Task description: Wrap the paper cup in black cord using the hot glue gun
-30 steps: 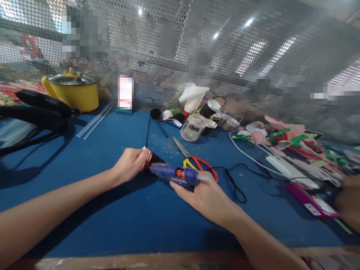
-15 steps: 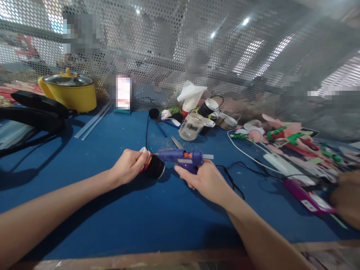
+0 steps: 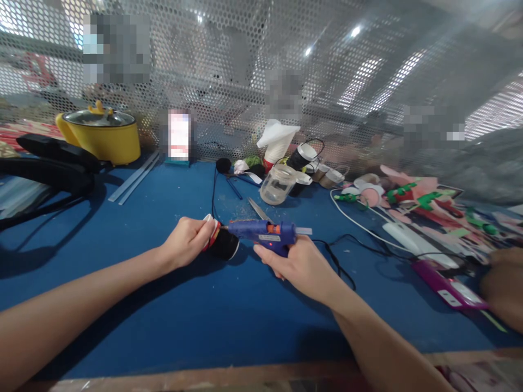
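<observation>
My left hand (image 3: 188, 240) is closed around a small black round piece with red and white trim (image 3: 223, 243), held just above the blue table (image 3: 163, 310). My right hand (image 3: 300, 264) grips a blue hot glue gun (image 3: 263, 233) by its handle. The gun's nozzle points left and sits against the top of the black piece. A clear glue stick pokes out of the gun's back end. The gun's black cord (image 3: 339, 261) trails off to the right across the table.
Scissors (image 3: 258, 208) lie just behind the gun. Further back are a clear jar (image 3: 280, 185), a white tube (image 3: 278, 141), a yellow pot (image 3: 100, 135) and glue sticks (image 3: 133, 177). Felt pieces (image 3: 412, 198) and a purple tool (image 3: 447, 286) lie right, by another person's hand (image 3: 502, 294).
My right hand lifted the glue gun off the table and levelled it, bringing the nozzle onto the black piece. In the last half second it barely shifted. My left hand stayed put.
</observation>
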### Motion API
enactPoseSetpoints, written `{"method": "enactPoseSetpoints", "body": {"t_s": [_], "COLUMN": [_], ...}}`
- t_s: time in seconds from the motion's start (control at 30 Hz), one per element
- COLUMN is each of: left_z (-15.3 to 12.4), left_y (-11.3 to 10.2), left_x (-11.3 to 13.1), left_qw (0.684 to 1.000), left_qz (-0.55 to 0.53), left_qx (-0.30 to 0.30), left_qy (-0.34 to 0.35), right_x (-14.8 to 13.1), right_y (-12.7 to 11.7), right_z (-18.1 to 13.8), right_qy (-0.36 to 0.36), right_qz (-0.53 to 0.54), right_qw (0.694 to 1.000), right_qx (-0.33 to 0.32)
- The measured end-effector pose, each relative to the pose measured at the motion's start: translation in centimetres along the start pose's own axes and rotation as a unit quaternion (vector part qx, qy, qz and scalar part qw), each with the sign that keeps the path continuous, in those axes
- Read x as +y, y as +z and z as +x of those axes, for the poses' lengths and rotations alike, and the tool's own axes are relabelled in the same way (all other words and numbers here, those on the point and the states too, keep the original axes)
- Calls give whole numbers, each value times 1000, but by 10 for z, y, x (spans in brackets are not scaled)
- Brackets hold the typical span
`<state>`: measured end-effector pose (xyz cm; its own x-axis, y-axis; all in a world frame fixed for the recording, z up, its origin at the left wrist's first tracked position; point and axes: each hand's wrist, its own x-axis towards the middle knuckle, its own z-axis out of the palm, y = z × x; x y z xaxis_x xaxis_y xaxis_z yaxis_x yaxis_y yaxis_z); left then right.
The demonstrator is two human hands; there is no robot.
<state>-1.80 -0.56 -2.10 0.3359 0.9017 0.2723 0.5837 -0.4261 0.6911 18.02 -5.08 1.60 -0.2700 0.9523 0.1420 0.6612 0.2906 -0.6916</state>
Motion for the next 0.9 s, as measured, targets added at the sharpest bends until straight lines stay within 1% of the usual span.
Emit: {"method": "enactPoseSetpoints", "body": {"t_s": [0.1, 0.2, 0.27, 0.37, 0.43, 0.5, 0.57, 0.63, 0.7, 0.77, 0.83, 0.9], "left_z": [0, 0, 0, 0, 0, 0, 0, -1, 0, 0, -1, -1], "left_y": [1, 1, 1, 1, 1, 1, 1, 0, 0, -1, -1, -1], "left_x": [-1, -1, -1, 0, 0, 0, 0, 0, 1, 1, 2, 1], "left_qw": [1000, 1000, 1000, 999, 999, 999, 999, 999, 999, 999, 999, 999], "left_qz": [-10, -16, -19, -25, -27, -28, -30, -30, -28, -24, -21, -22], "left_qx": [1, 4, 4, 5, 8, 7, 3, -1, 0, 3, 6, 8], "left_qy": [-15, -16, -17, -25, -29, -32, -37, -40, -42, -45, -44, -35], "right_x": [-1, 3, 8, 17, 23, 27, 29, 31, 32, 36, 41, 47], "right_y": [-1, -4, -7, -10, -11, -12, -13, -15, -21, -29, -41, -54], "right_z": [-2, 1, 6, 14, 20, 24, 27, 31, 38, 49, 65, 82], "right_qy": [17, 47, 54, 85, 119, 152, 178, 193, 194, 193, 201, 214], "right_qz": [23, 109, 189, 323, 389, 430, 453, 466, 466, 449, 420, 403], "right_qw": [1000, 991, 976, 937, 909, 889, 873, 863, 863, 870, 878, 880], "right_qx": [-13, -62, -90, -104, -88, -53, -16, 5, 25, 66, 115, 134]}}
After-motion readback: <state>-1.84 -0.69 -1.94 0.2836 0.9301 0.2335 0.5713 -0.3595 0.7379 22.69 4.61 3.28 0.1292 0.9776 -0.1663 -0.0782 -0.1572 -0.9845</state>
